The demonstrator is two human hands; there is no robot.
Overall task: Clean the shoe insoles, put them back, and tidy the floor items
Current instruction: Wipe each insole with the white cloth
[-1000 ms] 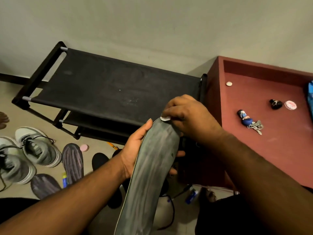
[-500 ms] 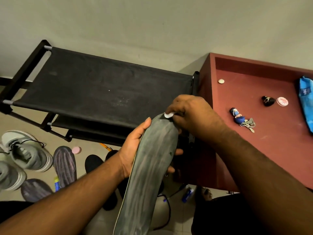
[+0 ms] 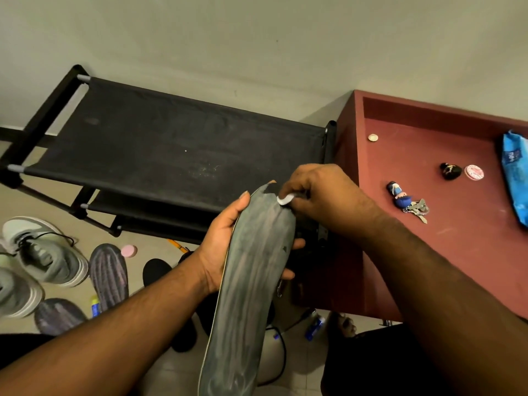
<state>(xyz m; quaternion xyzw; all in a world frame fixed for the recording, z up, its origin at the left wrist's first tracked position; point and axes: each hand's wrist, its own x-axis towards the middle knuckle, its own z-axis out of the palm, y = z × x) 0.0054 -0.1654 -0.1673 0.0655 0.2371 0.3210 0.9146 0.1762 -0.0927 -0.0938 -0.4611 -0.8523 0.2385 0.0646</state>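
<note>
Head view: left hand (image 3: pixel 225 247) cradles grey insole (image 3: pixel 251 281), fingers wrapped behind; right hand (image 3: pixel 323 192) pinches white wipe (image 3: pixel 285 199) at 12 o'clock tip; best stroked firmly heelward.

Rack (image 3: pixel 171 150): black fabric shelves against the wall ahead of me, top shelf bare but dusty.
Worktop (image 3: pixel 457 252): red, walled at the back, to my right, touching the rack's end.
Keys (image 3: pixel 407 202): on the worktop, with a blue figure fob.
Coin (image 3: pixel 373 137): near the worktop's back wall.
Blue pack (image 3: pixel 515 174): at the worktop's right edge.
Badge (image 3: pixel 474 172): round, just beside a small black thing (image 3: pixel 450 171).
</note>
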